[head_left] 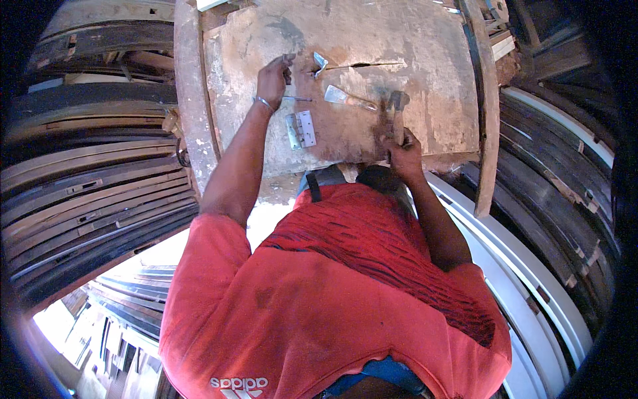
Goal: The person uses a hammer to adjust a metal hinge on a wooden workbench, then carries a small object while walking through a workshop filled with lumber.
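My right hand (pixel 404 154) is closed around the wooden handle of a hammer (pixel 399 120), its dark head pointing away from me over the worn wooden tabletop (pixel 432 80). Farther off to the left, my left hand (pixel 272 78) hovers or rests over the board with its fingers curled together; what they pinch, if anything, is too small to make out. Close to its wrist lies a thin, dark rod-like tool (pixel 299 99). Nearer me sits a silver metal hinge (pixel 306 128) with screw holes, beside a pale green strip (pixel 292 132). Between my hands lies a flat-bladed scraper or chisel (pixel 337 95).
A small bent blue-white piece (pixel 319 64) lies near a long crack (pixel 362 65) in the tabletop. Raised wooden rails (pixel 488 120) edge the table on both sides. Stacked dark timber frames (pixel 100 206) stand left, more timber (pixel 545 173) right, with pale boards (pixel 518 259) nearer.
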Tool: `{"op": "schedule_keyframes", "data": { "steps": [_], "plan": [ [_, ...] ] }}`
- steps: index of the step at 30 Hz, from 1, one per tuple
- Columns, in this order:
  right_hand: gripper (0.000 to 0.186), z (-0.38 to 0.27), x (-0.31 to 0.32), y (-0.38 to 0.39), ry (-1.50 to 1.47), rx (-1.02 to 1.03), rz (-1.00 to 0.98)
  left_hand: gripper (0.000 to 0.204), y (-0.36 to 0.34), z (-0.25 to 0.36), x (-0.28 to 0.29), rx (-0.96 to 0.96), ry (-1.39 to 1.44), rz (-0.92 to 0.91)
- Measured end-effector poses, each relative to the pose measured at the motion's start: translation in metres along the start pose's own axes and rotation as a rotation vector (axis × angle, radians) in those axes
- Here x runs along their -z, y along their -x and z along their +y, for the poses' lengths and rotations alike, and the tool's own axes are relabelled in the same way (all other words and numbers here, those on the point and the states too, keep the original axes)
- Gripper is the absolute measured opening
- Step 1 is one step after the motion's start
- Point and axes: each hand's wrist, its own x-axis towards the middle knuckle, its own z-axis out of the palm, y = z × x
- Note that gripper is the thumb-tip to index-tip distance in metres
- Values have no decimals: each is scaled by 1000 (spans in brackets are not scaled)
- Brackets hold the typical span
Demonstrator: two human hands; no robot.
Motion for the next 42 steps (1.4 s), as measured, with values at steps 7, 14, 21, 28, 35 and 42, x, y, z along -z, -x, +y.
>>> {"op": "schedule_keyframes", "data": {
  "steps": [7,14,21,28,35,42],
  "plan": [
    [40,20,22,-4,101,-7,158,33,51,52,-4,178,328,94],
    [58,50,39,-1,270,-105,118,28,51,53,-9,-6,33,87],
    [69,78,48,2,198,-144,58,23,24,36,-17,7,-111,143],
    [54,36,39,19,211,-122,191,24,19,44,-30,-119,-415,39],
    [41,7,39,29,-66,-117,238,25,19,45,-35,-60,-367,77],
    [43,20,25,16,-6,111,182,24,16,38,-39,-129,-338,97]
  ]
}}
